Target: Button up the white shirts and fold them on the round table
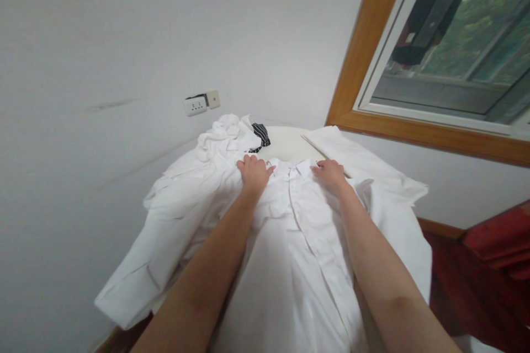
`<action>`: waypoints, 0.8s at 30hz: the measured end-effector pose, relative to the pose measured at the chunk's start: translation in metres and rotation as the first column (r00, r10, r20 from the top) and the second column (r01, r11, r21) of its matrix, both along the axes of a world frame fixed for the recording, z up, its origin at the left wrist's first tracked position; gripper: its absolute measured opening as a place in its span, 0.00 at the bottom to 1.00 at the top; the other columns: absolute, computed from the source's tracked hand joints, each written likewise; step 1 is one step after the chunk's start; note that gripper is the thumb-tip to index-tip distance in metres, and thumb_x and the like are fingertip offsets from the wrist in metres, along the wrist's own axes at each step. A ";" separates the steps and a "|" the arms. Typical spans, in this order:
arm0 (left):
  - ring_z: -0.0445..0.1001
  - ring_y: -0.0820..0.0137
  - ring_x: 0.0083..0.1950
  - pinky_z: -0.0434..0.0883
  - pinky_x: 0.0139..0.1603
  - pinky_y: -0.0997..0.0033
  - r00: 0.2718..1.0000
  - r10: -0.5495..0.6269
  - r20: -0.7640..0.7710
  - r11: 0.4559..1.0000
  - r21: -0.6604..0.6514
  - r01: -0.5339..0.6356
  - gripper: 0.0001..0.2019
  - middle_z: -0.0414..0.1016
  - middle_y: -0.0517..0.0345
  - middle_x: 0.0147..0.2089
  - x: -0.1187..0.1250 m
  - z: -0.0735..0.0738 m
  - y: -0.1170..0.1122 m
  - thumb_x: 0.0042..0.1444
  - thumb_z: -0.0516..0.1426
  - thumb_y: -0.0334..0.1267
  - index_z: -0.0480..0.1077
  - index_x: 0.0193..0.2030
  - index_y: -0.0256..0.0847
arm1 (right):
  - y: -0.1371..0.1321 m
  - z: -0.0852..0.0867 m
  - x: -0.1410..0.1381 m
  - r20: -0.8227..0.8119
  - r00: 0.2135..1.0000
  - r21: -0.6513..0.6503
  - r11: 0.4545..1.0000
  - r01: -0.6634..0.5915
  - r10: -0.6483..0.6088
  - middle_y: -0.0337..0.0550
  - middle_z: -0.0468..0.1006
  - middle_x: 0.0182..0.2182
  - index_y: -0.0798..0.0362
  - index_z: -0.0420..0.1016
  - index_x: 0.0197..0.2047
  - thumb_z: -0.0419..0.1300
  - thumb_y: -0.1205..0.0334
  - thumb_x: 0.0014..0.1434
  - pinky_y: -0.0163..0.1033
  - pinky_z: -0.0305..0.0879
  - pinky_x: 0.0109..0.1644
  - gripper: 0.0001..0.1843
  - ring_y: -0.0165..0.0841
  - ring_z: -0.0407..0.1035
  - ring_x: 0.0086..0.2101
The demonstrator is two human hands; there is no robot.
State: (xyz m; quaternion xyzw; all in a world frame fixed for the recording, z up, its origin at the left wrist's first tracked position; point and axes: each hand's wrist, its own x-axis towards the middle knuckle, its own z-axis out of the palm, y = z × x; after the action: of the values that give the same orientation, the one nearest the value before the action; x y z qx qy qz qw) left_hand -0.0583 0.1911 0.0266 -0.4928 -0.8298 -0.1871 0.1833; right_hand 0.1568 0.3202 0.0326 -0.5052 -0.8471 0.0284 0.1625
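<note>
A white button-up shirt (302, 242) lies spread front-up over a small table, its collar at the far end. My left hand (253, 172) rests on the shirt's left shoulder by the collar, fingers curled down onto the cloth. My right hand (330, 172) lies on the right shoulder beside the collar, fingers bent and pressed on the fabric. One sleeve (136, 281) hangs off the table's left edge. Whether either hand pinches the cloth is not clear.
A crumpled pile of white garments (223, 138) and a black striped cloth (260, 135) sit at the table's far end, with a folded white piece (356, 157) at the right. A wall socket (201, 102) is behind. A wood-framed window (434, 66) is at right, red furniture (497, 242) below it.
</note>
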 end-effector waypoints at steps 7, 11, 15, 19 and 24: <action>0.68 0.56 0.48 0.62 0.45 0.61 0.981 -0.173 -0.084 0.983 0.052 0.178 0.14 0.73 0.46 0.42 -0.016 0.045 0.022 0.59 0.53 0.48 0.70 0.43 0.40 | 0.017 0.030 -0.004 0.005 0.994 0.238 0.966 -0.105 0.106 0.46 0.79 0.40 0.49 0.72 0.49 0.47 0.51 0.66 0.36 0.56 0.39 0.18 0.38 0.71 0.41; 0.69 0.58 0.48 0.61 0.45 0.63 0.954 -0.258 -0.151 0.963 0.034 0.266 0.13 0.72 0.46 0.42 -0.033 0.061 0.032 0.62 0.49 0.45 0.67 0.45 0.40 | 0.018 0.036 -0.013 0.037 0.998 0.319 0.946 -0.062 0.053 0.50 0.79 0.37 0.53 0.68 0.50 0.41 0.50 0.68 0.36 0.54 0.37 0.22 0.38 0.70 0.37; 0.65 0.57 0.52 0.60 0.48 0.62 0.920 -0.335 -0.206 0.941 -0.126 0.314 0.12 0.70 0.43 0.45 -0.046 0.052 0.036 0.62 0.50 0.43 0.66 0.46 0.39 | 0.022 0.024 -0.019 0.114 0.989 0.302 0.946 -0.121 0.090 0.52 0.77 0.39 0.54 0.67 0.50 0.42 0.52 0.68 0.38 0.54 0.40 0.20 0.39 0.69 0.40; 0.61 0.54 0.55 0.57 0.53 0.56 0.900 -0.331 -0.283 0.943 -0.113 0.312 0.11 0.68 0.41 0.49 -0.038 0.032 0.035 0.60 0.51 0.34 0.65 0.48 0.39 | 0.017 0.016 -0.031 0.173 0.974 0.266 0.946 -0.187 0.144 0.56 0.74 0.43 0.56 0.68 0.48 0.50 0.57 0.64 0.43 0.53 0.48 0.15 0.44 0.64 0.46; 0.65 0.56 0.52 0.60 0.51 0.57 0.899 -0.402 -0.175 0.915 -0.088 0.393 0.13 0.69 0.42 0.46 -0.003 0.020 0.032 0.59 0.45 0.28 0.69 0.43 0.38 | -0.014 0.023 -0.054 0.090 0.983 0.314 0.932 -0.182 0.161 0.57 0.72 0.45 0.56 0.70 0.47 0.50 0.66 0.61 0.46 0.52 0.51 0.13 0.45 0.61 0.49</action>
State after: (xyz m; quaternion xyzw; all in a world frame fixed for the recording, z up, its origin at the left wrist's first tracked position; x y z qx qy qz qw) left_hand -0.0618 0.2235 0.0469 -0.6718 -0.6948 -0.1519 0.2070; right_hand 0.1023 0.3057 0.0553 -0.3966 -0.8860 -0.1117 0.2127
